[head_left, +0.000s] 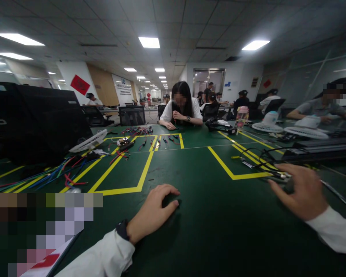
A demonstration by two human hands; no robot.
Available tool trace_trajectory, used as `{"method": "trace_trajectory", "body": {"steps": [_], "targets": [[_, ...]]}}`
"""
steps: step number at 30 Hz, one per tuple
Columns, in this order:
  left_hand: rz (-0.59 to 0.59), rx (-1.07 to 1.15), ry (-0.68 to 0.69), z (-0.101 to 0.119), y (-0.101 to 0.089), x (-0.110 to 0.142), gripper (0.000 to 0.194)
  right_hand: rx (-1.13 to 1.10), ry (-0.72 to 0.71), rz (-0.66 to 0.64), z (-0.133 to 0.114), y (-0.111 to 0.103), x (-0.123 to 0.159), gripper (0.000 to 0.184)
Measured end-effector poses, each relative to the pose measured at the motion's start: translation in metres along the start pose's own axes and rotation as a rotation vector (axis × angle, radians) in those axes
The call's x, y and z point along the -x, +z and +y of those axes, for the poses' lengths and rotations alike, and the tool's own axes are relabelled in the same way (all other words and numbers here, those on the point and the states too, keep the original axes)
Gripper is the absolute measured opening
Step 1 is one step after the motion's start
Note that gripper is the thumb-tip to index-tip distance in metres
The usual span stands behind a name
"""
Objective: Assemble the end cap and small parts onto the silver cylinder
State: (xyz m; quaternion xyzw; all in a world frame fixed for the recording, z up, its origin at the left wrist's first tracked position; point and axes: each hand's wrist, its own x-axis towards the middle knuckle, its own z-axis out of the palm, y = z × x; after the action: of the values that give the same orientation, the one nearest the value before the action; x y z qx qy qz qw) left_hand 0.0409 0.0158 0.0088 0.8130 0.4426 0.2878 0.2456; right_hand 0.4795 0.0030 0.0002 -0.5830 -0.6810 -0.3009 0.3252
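Note:
My left hand (154, 211) rests at the middle of the green table (207, 231), fingers curved and thumb apart, with nothing between them. Farther right, my right hand (305, 192) reaches over the table with thumb and index finger spread. Small metallic items (284, 176) lie by its fingertips, partly hidden by the hand; what they are I cannot make out. Black cables (261, 157) loop just beyond that hand. A long metal tool (338, 196) lies to its right, its kind unclear.
Loose coloured wires (54, 173) spread at left before a black computer case (37, 123). Yellow tape (145, 169) marks the tabletop. Across it, a person (181, 107) handles something small near several short wire pieces (165, 141). White fans (268, 123) and a bottle (242, 117) stand at right.

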Motion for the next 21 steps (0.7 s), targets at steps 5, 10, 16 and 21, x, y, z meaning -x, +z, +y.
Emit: {"method": "trace_trajectory", "body": {"steps": [5, 10, 16, 21], "targets": [[0.083, 0.114, -0.100, -0.006, 0.000, -0.002, 0.022, -0.637, -0.192, -0.509, -0.122, 0.018, -0.027, 0.024], [0.191, 0.218, -0.201, -0.015, 0.001, -0.006, 0.026, -0.962, -0.240, -0.778, -0.211, 0.044, -0.045, 0.043], [0.200, 0.246, -0.221, -0.016, 0.000, -0.009, 0.024, -0.893, -0.334, -0.808, -0.235, 0.051, -0.046, 0.054], [0.193, 0.240, -0.211, -0.014, 0.001, -0.009, 0.023, -0.874, -0.354, -0.747, -0.240, 0.054, -0.043, 0.030]]}}
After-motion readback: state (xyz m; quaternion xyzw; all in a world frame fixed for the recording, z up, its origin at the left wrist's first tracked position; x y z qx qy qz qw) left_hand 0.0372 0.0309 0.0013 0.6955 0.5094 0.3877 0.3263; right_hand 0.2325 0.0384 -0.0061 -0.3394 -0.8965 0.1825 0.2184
